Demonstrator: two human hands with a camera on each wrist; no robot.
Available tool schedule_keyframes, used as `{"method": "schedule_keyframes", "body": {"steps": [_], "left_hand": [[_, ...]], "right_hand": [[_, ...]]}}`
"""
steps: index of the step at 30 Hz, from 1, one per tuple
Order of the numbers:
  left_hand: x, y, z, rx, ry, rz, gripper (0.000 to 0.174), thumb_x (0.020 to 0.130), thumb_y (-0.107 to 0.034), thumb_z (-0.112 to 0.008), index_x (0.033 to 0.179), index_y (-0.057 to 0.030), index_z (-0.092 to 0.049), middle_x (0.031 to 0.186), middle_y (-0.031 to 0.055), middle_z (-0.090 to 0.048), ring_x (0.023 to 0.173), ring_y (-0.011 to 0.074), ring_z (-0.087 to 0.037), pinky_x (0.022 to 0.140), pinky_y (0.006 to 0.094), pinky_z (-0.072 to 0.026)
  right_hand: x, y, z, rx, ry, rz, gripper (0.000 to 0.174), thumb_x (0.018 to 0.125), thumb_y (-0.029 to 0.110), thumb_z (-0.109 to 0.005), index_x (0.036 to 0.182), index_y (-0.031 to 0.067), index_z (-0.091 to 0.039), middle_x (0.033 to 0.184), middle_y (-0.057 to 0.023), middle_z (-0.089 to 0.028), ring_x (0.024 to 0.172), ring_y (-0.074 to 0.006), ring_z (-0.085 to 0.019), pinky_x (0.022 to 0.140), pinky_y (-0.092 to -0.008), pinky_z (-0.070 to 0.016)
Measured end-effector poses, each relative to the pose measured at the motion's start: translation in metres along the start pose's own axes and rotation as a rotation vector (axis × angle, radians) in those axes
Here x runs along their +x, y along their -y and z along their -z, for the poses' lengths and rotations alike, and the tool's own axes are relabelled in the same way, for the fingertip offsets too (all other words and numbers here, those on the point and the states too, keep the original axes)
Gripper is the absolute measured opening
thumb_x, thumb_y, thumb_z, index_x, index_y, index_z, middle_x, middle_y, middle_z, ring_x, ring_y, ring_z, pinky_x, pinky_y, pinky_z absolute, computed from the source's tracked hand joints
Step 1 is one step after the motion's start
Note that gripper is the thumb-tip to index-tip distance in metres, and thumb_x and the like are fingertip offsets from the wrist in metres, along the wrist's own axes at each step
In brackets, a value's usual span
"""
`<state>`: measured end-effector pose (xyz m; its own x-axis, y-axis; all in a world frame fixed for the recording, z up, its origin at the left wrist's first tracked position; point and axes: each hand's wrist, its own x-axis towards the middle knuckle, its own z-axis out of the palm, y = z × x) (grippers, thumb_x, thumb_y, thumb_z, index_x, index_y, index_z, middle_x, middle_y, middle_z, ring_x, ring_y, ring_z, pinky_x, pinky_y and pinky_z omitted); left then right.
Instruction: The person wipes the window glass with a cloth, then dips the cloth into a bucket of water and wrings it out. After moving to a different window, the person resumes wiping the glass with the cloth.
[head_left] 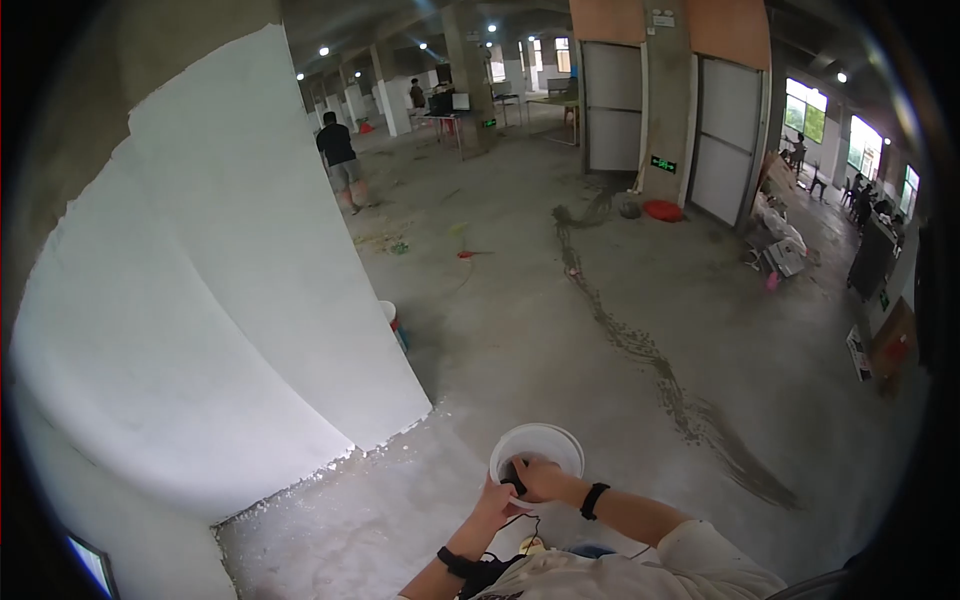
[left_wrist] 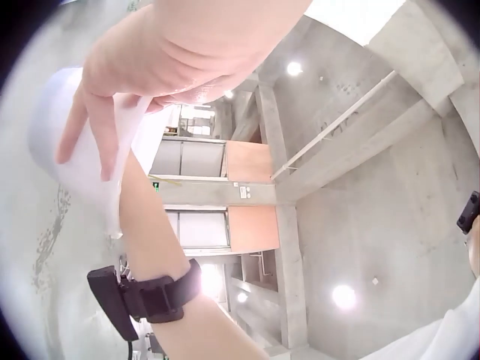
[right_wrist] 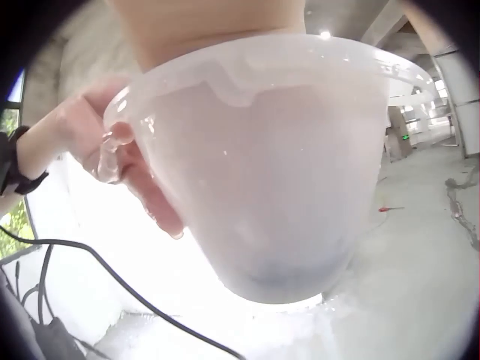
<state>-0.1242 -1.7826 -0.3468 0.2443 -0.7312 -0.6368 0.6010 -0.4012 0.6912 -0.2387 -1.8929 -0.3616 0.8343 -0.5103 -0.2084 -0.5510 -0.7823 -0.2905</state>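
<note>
A translucent white plastic bucket [head_left: 562, 440] is held up in front of the person's body. The left hand [head_left: 492, 505] grips its near left rim, with fingers [left_wrist: 101, 139] spread down the outer wall in the left wrist view. Inside the bucket is the right hand [head_left: 540, 480], its wrist crossing over the rim. A dark object [head_left: 514, 476] shows at the right hand's fingers; I cannot tell whether they close on it. Through the wall of the bucket [right_wrist: 262, 172], a dark bluish patch appears near the bottom in the right wrist view.
A white partition wall [head_left: 200, 270] stands at the left, with white crumbs along its foot. A wet trail [head_left: 640, 350] crosses the concrete floor [head_left: 500, 330]. Farther off, a person [head_left: 338, 155] stands beyond the partition. A black cable [right_wrist: 135, 289] hangs below the left hand.
</note>
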Motion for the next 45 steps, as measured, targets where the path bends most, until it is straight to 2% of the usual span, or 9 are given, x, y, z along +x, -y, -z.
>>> {"method": "schedule_keyframes", "body": {"steps": [4, 6, 11, 18, 23, 30, 36, 40, 45], "left_hand": [[0.053, -0.046, -0.010, -0.194, 0.149, 0.056, 0.080, 0.072, 0.014, -0.046, 0.146, -0.0139, -0.034, 0.138, 0.0207, -0.044, 0.118, 0.0502, -0.059, 0.082, 0.0677, -0.0613], [0.085, -0.071, -0.024, -0.118, 0.061, -0.042, 0.083, 0.071, 0.015, -0.045, 0.147, -0.0146, -0.034, 0.140, 0.0203, -0.044, 0.119, 0.0498, -0.059, 0.081, 0.0674, -0.0616], [0.210, -0.120, -0.036, -0.053, -0.001, -0.021, 0.092, 0.074, 0.014, -0.045, 0.153, -0.0276, -0.022, 0.135, 0.0215, -0.048, 0.103, 0.0461, -0.068, 0.068, 0.0593, -0.0661], [0.308, -0.259, -0.082, -0.134, -0.181, 0.063, 0.075, 0.077, 0.010, -0.050, 0.145, -0.0189, -0.036, 0.129, 0.0191, -0.054, 0.110, 0.0413, -0.066, 0.076, 0.0597, -0.0647], [0.374, -0.337, -0.078, -0.309, 0.034, -0.107, 0.065, 0.078, 0.010, -0.049, 0.139, -0.0114, -0.043, 0.126, 0.0177, -0.056, 0.112, 0.0431, -0.065, 0.087, 0.0616, -0.0613], [0.495, -0.454, -0.075, -0.251, -0.055, -0.177, 0.059, 0.079, 0.007, -0.049, 0.137, -0.0014, -0.047, 0.123, 0.0209, -0.061, 0.105, 0.0440, -0.069, 0.087, 0.0578, -0.0622], [0.592, -0.565, -0.064, -0.242, 0.064, -0.283, 0.054, 0.080, 0.002, -0.053, 0.134, -0.0046, -0.053, 0.112, 0.0140, -0.068, 0.095, 0.0312, -0.074, 0.077, 0.0497, -0.0657], [0.639, -0.647, -0.043, -0.306, 0.103, -0.201, 0.079, 0.074, 0.005, -0.048, 0.150, -0.0159, -0.038, 0.127, 0.0133, -0.059, 0.107, 0.0296, -0.069, 0.076, 0.0500, -0.0665], [0.712, -0.721, -0.005, -0.314, 0.028, -0.152, 0.070, 0.079, 0.005, -0.048, 0.146, -0.0133, -0.042, 0.127, 0.0140, -0.058, 0.114, 0.0334, -0.066, 0.083, 0.0529, -0.0644]], "right_hand": [[0.094, -0.062, 0.020, 0.387, 0.430, 0.120, 0.089, 0.081, 0.056, -0.075, 0.143, -0.0004, -0.045, 0.127, -0.0305, -0.059, 0.113, -0.0453, -0.063, 0.097, -0.0455, -0.0519], [0.126, -0.092, 0.022, 0.431, 0.129, 0.246, 0.090, 0.076, 0.057, -0.077, 0.140, 0.0006, -0.049, 0.125, -0.0306, -0.063, 0.112, -0.0460, -0.064, 0.097, -0.0494, -0.0519], [0.226, -0.136, 0.041, 0.055, 0.178, -0.006, 0.105, 0.074, 0.055, -0.080, 0.145, -0.0105, -0.037, 0.131, -0.0323, -0.059, 0.122, -0.0448, -0.060, 0.096, -0.0516, -0.0540], [0.349, -0.198, 0.180, 0.000, 0.071, 0.087, 0.069, 0.076, 0.048, -0.080, 0.125, 0.0038, -0.059, 0.120, -0.0231, -0.064, 0.114, -0.0408, -0.063, 0.091, -0.0518, -0.0537], [0.446, -0.228, 0.244, 0.154, -0.387, 0.158, 0.047, 0.073, 0.026, -0.083, 0.111, 0.0091, -0.061, 0.109, -0.0171, -0.061, 0.102, -0.0414, -0.061, 0.088, -0.0506, -0.0516], [0.593, -0.272, 0.270, 0.211, -0.357, 0.156, 0.034, 0.073, 0.021, -0.084, 0.097, 0.0087, -0.062, 0.104, -0.0143, -0.058, 0.100, -0.0378, -0.062, 0.085, -0.0461, -0.0537], [0.706, -0.288, 0.342, 0.161, -0.396, 0.181, 0.037, 0.069, 0.020, -0.087, 0.094, 0.0093, -0.062, 0.103, -0.0091, -0.060, 0.089, -0.0323, -0.066, 0.072, -0.0436, -0.0541], [0.785, -0.286, 0.384, 0.213, -0.401, 0.209, 0.036, 0.069, 0.019, -0.087, 0.091, 0.0114, -0.060, 0.095, -0.0072, -0.061, 0.087, -0.0309, -0.065, 0.072, -0.0427, -0.0528], [0.896, -0.284, 0.394, 0.316, -0.402, 0.231, 0.039, 0.068, 0.020, -0.088, 0.091, 0.0102, -0.058, 0.092, -0.0077, -0.059, 0.087, -0.0315, -0.063, 0.073, -0.0438, -0.0519]]}}
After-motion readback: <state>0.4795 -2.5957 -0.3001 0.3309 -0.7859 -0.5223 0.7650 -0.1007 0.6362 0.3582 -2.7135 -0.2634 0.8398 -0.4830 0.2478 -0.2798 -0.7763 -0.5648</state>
